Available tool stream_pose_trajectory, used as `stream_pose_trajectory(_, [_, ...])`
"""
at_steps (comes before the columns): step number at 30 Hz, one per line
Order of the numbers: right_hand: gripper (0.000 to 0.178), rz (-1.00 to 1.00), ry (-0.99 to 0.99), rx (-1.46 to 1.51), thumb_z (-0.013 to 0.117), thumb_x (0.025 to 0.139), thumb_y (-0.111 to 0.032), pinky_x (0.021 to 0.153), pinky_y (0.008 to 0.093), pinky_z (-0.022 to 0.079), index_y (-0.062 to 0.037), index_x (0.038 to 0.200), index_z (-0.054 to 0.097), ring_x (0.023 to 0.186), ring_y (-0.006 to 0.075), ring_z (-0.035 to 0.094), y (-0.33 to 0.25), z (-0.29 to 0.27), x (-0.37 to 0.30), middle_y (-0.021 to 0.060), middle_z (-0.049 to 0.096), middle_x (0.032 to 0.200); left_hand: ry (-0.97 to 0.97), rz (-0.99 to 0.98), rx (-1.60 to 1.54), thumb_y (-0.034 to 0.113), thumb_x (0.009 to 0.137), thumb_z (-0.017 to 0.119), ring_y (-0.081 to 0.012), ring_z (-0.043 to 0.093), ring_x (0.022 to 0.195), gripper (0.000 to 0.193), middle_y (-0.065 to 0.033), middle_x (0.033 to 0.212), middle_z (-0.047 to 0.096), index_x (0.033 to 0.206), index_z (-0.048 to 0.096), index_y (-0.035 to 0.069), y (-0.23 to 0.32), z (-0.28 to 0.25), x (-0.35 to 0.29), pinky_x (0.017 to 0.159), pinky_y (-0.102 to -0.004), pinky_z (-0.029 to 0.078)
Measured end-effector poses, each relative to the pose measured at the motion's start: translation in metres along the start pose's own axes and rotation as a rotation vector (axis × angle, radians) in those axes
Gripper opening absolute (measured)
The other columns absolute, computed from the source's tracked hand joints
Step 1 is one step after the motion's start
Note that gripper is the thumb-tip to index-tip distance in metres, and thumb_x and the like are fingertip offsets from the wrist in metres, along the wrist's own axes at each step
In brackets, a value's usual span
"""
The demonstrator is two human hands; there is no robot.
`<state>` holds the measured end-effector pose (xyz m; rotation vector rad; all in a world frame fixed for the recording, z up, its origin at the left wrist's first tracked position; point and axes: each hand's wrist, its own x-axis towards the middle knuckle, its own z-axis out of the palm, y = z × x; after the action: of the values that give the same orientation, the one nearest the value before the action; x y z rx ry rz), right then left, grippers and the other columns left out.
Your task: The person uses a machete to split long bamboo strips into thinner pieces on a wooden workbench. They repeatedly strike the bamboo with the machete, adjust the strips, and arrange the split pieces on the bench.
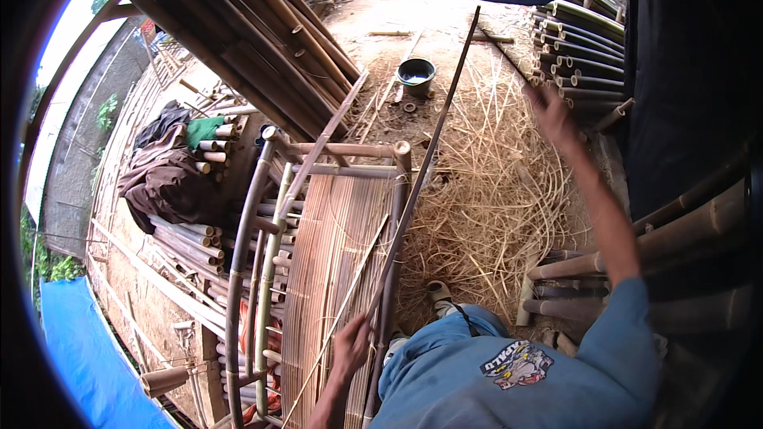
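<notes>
A long dark bamboo strip [429, 155] slants away from my left hand [351, 345], whose fingers are closed around its near end. It runs along the right edge of a bamboo bench or rack, over a bed of thin split bamboo strips [330, 246]. My right hand [550, 117] is stretched out ahead and blurred. It is closed on a thin dark stick or blade [502, 54], whose exact kind I cannot make out. The far end of that thing comes close to the strip's far tip; whether they touch is unclear.
Pale bamboo shavings [485, 199] litter the ground ahead. A dark bucket [416, 76] stands beyond them. Bamboo poles lean at the upper left [254, 24] and are stacked at the right [588, 52]. Dark cloth [171, 179] lies over poles on the left, near a blue tarp [87, 349].
</notes>
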<state>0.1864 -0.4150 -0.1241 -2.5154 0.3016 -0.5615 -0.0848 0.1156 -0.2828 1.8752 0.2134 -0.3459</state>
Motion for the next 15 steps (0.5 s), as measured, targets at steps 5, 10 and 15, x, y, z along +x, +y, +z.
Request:
stream_pose_trajectory(5, [0.056,-0.284,-0.351,0.226,0.034,0.096,-0.059,0.034,0.0266,0.042,-0.008,0.08,0.052,0.041,0.0109,0.046,-0.105,0.08,-0.165,0.0016,0.049,0.059,-0.327,0.027,-0.371,0.025,0.099,0.051,-0.0039,0.047,0.056,0.036,0.0023,0.068,0.055,0.125,0.057,-0.001,0.168,0.035,0.07,0.048,-0.0189,0.035])
stream_pose_trajectory(10, [0.05,-0.614,-0.171,0.27,0.053,0.09,-0.056,0.046,0.0388,0.054,-0.0063,0.083,0.055,0.053,0.0265,0.064,-0.158,0.095,-0.22,0.0112,0.061,0.067,-0.317,0.017,-0.42,0.025,0.1,0.05,-0.002,0.038,0.05,0.029,0.0045,0.063,0.048,0.112,0.062,0.001,0.193,0.024,0.072,0.044,-0.0182,0.027])
stream_pose_trajectory(15, [0.043,-0.309,-0.286,0.323,0.059,0.089,-0.049,0.051,0.0425,0.051,-0.0061,0.086,0.055,0.057,0.0329,0.063,-0.188,0.099,-0.239,0.0136,0.058,0.065,-0.298,0.041,-0.452,0.024,0.099,0.052,-0.0007,0.034,0.049,0.025,0.0041,0.064,0.047,0.11,0.061,0.003,0.191,0.002,0.061,0.041,-0.0185,0.022])
